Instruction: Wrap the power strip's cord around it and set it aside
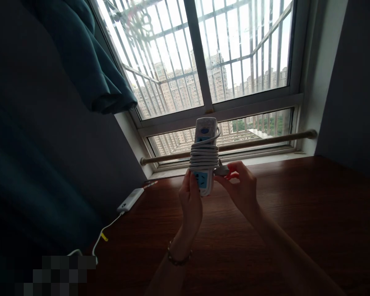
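I hold a white power strip [205, 131] upright in front of the window, above the dark wooden table [296, 213]. Its grey cord [204, 158] is wound in several turns around its middle. My left hand [191, 201] grips the lower end of the strip, fingers closed around it. My right hand [242, 187] is at the strip's right side, thumb and fingers pinched on the plug [222, 169] at the cord's end.
A white power bank [130, 200] lies at the table's left rear with a white cable [103, 234] trailing toward me. A wooden rod [265, 142] spans the window sill. A dark teal curtain [89, 61] hangs at the left; a barred window [203, 53] is behind.
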The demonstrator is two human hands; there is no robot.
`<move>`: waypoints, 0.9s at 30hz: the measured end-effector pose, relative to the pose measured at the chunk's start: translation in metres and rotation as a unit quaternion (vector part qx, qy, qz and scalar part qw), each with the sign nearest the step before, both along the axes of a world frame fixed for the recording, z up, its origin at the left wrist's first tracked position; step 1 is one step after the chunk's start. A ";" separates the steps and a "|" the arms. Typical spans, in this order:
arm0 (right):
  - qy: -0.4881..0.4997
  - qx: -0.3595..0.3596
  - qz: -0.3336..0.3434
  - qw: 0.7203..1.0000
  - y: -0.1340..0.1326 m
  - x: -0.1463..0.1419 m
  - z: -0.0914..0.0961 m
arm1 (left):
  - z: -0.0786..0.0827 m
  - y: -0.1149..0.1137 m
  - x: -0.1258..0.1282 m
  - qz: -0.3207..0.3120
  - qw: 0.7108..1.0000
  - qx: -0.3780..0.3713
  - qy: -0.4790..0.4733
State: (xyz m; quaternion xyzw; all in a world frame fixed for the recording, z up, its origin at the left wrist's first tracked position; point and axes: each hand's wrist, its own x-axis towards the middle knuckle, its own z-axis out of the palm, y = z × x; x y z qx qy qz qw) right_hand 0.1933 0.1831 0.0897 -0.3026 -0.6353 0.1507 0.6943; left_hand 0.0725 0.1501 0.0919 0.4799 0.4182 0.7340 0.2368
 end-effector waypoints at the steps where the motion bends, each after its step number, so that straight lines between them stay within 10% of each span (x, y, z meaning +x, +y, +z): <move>1: 0.008 0.007 0.025 1.000 0.001 0.000 0.000 | 0.001 -0.001 0.000 -0.016 1.000 -0.003 -0.026; 8: 0.081 0.022 0.137 0.987 0.002 -0.009 -0.002 | 0.006 -0.004 0.003 -0.155 0.960 -0.094 -0.214; 14: 0.133 -0.170 0.202 0.955 -0.002 -0.021 -0.006 | -0.001 0.004 0.010 -0.184 0.923 -0.097 -0.323; 18: -0.064 -0.265 0.263 0.925 -0.003 -0.022 -0.012 | -0.022 0.018 0.017 -0.148 0.926 -0.043 -0.344; 27: -0.378 -0.286 -0.020 0.880 -0.010 -0.016 -0.006 | -0.061 0.035 0.032 -0.139 0.924 -0.052 -0.353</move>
